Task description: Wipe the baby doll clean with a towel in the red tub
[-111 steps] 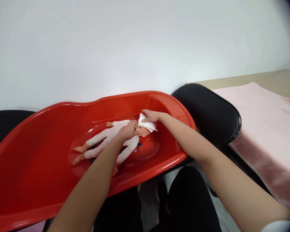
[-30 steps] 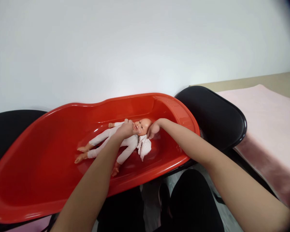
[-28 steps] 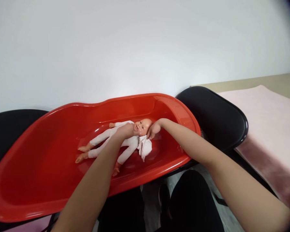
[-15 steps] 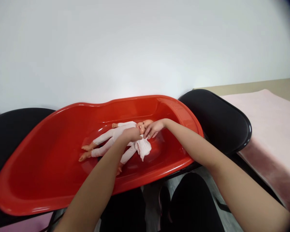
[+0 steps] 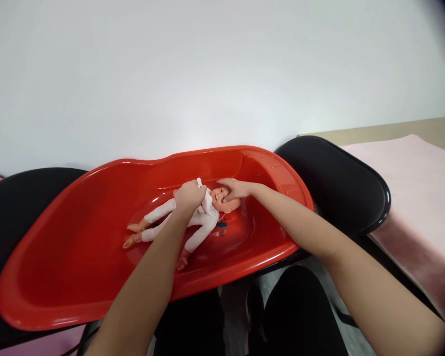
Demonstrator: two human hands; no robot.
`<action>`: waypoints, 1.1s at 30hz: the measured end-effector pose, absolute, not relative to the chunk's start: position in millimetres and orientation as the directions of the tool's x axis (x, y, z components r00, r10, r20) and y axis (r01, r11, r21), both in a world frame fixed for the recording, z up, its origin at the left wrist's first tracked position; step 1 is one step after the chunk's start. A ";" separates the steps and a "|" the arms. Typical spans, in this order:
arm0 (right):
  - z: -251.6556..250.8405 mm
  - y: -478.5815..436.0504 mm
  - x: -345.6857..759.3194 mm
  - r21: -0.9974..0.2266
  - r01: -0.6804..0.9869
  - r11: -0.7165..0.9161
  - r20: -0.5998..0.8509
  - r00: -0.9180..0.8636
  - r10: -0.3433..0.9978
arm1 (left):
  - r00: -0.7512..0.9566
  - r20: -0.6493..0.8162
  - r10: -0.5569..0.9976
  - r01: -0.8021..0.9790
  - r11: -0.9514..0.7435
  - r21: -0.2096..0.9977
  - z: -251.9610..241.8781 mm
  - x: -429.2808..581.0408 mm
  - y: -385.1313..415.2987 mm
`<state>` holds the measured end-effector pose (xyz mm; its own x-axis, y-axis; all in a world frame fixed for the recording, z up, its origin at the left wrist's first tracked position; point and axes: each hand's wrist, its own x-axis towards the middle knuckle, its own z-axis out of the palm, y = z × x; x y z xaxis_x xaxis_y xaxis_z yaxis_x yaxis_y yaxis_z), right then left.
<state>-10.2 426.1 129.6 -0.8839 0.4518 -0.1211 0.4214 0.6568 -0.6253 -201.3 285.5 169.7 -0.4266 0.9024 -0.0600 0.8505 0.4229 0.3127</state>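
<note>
A baby doll (image 5: pixel 202 225) in a white suit lies on its back inside a red plastic baby tub (image 5: pixel 77 277), head to the right. My left hand (image 5: pixel 189 195) is closed round a small white cloth (image 5: pixel 206 202) bunched at the doll's neck and chest. My right hand (image 5: pixel 236 188) rests on the doll's head (image 5: pixel 222 195), fingers curled over the face and forehead.
The tub rests on two black chairs, one at the left (image 5: pixel 18 198) and one at the right (image 5: pixel 337 188). A pink towel (image 5: pixel 419 198) covers a tan table at the right. A white wall stands behind the tub. My dark-clad legs (image 5: pixel 292 316) are below.
The cloth was on the doll's head under my right hand, then hung by its shoulder; now my left hand has gathered it at the chest. My right hand moved onto the doll's head.
</note>
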 end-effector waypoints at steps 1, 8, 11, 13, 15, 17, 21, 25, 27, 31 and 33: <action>127.8 425.2 -10.7 -0.575 0.430 0.696 -0.127 -0.887 0.444 | -0.435 -0.065 0.898 0.848 0.433 0.307 167.3 -200.4 286.7; 121.4 419.8 -10.5 -0.383 0.459 0.802 -0.231 -0.888 0.398 | -0.370 -0.092 0.924 0.868 0.380 0.321 149.6 -201.3 293.2; 121.9 418.7 -9.3 -0.374 0.495 0.784 -0.262 -0.868 0.422 | -0.346 -0.093 0.934 0.845 0.353 0.401 140.5 -202.1 296.5; 123.6 419.3 -9.1 -0.368 0.540 0.757 -0.301 -0.839 0.453 | -0.300 -0.079 0.951 0.849 0.303 0.433 136.3 -202.3 298.1; 126.0 420.5 -9.2 -0.357 0.577 0.734 -0.341 -0.813 0.472 | -0.262 -0.068 0.963 0.863 0.265 0.430 134.6 -202.7 298.7; 128.6 421.3 -9.4 -0.334 0.608 0.720 -0.375 -0.787 0.490 | -0.262 -0.066 0.963 0.867 0.265 0.422 134.7 -203.5 298.7; 133.3 420.9 -9.2 -0.299 0.646 0.702 -0.408 -0.752 0.518 | -0.296 -0.060 0.953 0.835 0.289 0.469 133.5 -207.0 299.2; 135.0 421.6 -8.4 -0.304 0.672 0.675 -0.425 -0.730 0.535 | -0.271 -0.050 0.961 0.802 0.254 0.541 125.4 -210.4 300.8; 133.5 424.0 -8.1 -0.314 0.681 0.662 -0.432 -0.723 0.539 | -0.240 -0.043 0.970 0.805 0.224 0.549 121.1 -211.1 300.8; 124.7 432.4 -7.3 -0.326 0.664 0.673 -0.431 -0.738 0.519 | -0.256 0.018 0.967 0.781 0.195 0.593 115.7 -214.1 300.3; 118.5 437.5 -5.8 -0.329 0.651 0.684 -0.396 -0.753 0.526 | -0.290 0.068 0.954 0.769 0.190 0.611 113.2 -217.4 300.9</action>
